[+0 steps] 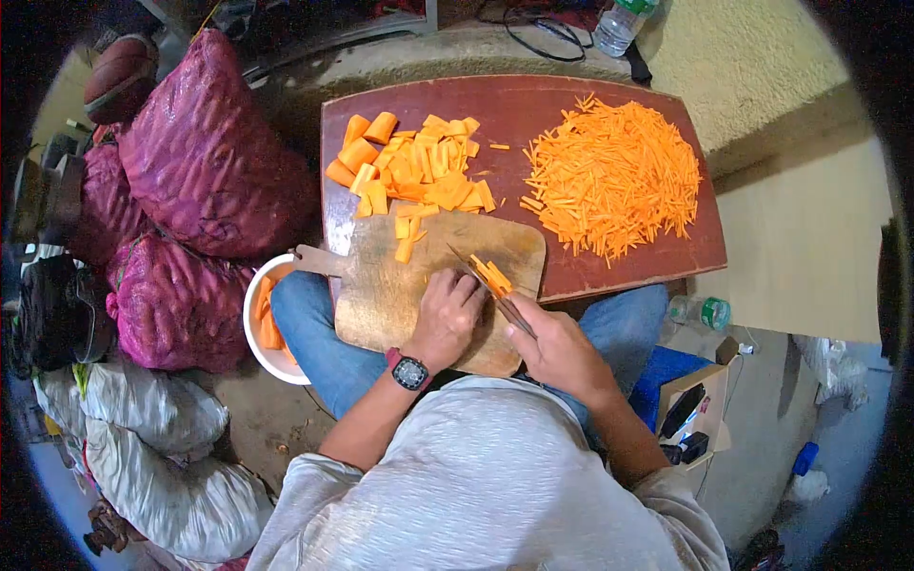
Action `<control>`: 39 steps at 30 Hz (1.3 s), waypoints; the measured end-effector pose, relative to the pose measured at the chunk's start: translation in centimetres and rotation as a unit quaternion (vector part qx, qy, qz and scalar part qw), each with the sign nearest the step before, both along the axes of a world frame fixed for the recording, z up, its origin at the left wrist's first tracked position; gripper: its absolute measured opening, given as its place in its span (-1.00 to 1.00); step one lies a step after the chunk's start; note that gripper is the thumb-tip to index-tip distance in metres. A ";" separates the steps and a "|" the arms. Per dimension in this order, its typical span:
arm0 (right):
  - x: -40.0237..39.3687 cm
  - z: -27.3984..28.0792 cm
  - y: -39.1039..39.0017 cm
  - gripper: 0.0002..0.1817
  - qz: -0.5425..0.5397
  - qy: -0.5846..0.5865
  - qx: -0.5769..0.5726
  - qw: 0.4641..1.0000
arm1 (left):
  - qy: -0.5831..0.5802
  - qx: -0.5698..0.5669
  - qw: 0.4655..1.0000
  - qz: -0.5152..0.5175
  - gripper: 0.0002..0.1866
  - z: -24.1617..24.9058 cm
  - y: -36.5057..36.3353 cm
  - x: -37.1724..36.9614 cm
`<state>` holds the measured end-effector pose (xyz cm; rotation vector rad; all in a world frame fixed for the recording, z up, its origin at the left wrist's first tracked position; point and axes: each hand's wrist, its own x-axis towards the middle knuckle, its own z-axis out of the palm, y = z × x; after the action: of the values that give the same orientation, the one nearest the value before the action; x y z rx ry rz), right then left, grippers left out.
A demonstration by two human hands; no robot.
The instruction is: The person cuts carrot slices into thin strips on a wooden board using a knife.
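My right hand is closed around the handle of a knife, whose blade points up and to the left over the wooden cutting board. Along the blade's right side lie several cut carrot sticks. My left hand, with a watch on its wrist, rests on the board with curled fingers against the blade's left side. What those fingers hold, if anything, is hidden. A few carrot slices lie at the board's upper edge, beside a pile of carrot pieces.
A heap of carrot sticks covers the right of the red-brown table. At the left stand a white bucket of carrots and purple mesh sacks. Plastic bottles and an open box are at the right.
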<state>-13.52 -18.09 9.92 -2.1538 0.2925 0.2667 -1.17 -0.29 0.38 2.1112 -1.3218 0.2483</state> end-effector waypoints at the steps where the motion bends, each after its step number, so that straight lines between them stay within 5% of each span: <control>1: 0.2 -0.2 0.0 -0.54 0.000 0.002 0.000 1.000 | 0.001 0.004 1.000 -0.002 -0.67 0.0 0.0 -0.1; 25: 1.8 -1.0 0.2 -0.54 0.008 -0.084 -0.017 0.996 | 0.039 -0.018 0.999 -0.005 -0.65 0.0 -0.1 -0.2; 32: 1.8 0.3 -0.6 -0.58 -0.057 -0.156 0.066 0.984 | 0.047 -0.013 0.999 0.013 -0.72 -0.1 0.0 -0.1; 39: -1.6 0.8 0.4 -0.58 -0.051 -0.052 0.071 0.995 | 0.133 -0.197 0.964 0.118 -0.93 0.4 -0.4 0.6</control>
<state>-15.15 -17.73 10.73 -1.9983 0.3145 0.1128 -0.61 -0.66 0.78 1.8787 -0.7897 0.2881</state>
